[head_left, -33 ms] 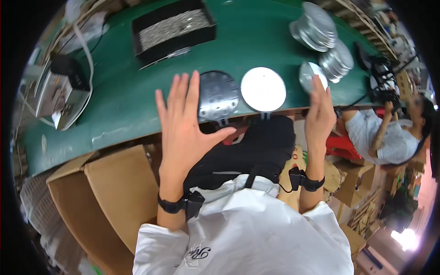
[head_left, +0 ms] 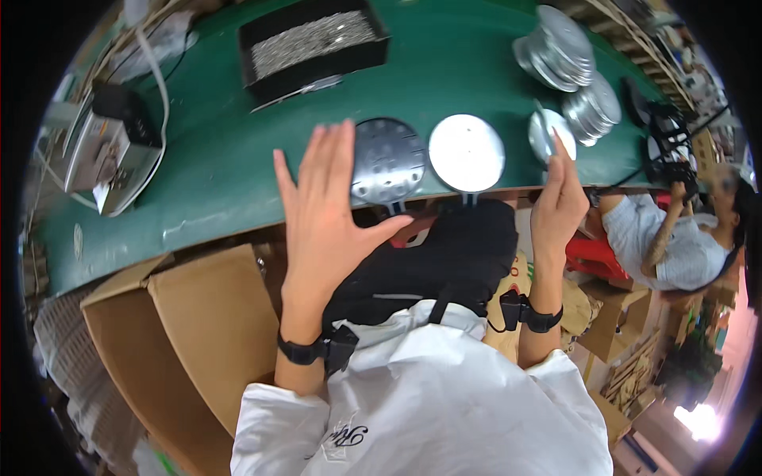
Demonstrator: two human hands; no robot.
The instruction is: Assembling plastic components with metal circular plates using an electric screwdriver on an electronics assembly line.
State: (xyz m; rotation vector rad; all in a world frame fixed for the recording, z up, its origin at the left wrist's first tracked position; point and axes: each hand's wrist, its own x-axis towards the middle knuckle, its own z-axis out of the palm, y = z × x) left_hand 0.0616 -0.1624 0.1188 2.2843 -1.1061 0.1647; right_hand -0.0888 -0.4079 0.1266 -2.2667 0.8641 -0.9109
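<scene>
Left hand [head_left: 325, 210] raised, fingers spread apart, empty — dimpled metal disc [head_left: 388, 161] just right of them. Right hand [head_left: 558, 202] fingers together, fingertips touching small shiny disc [head_left: 549, 133] on the green surface [head_left: 230, 159].

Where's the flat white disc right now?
The flat white disc lies at the green table's near edge, between the dimpled metal disc and the right hand.

Counter [head_left: 238, 190] edge: two discs, dimpled disc [head_left: 388, 161] left of smooth disc [head_left: 467, 152].
Behind them: your tray [head_left: 313, 44].
Far right: disc stacks [head_left: 567, 67].
</scene>
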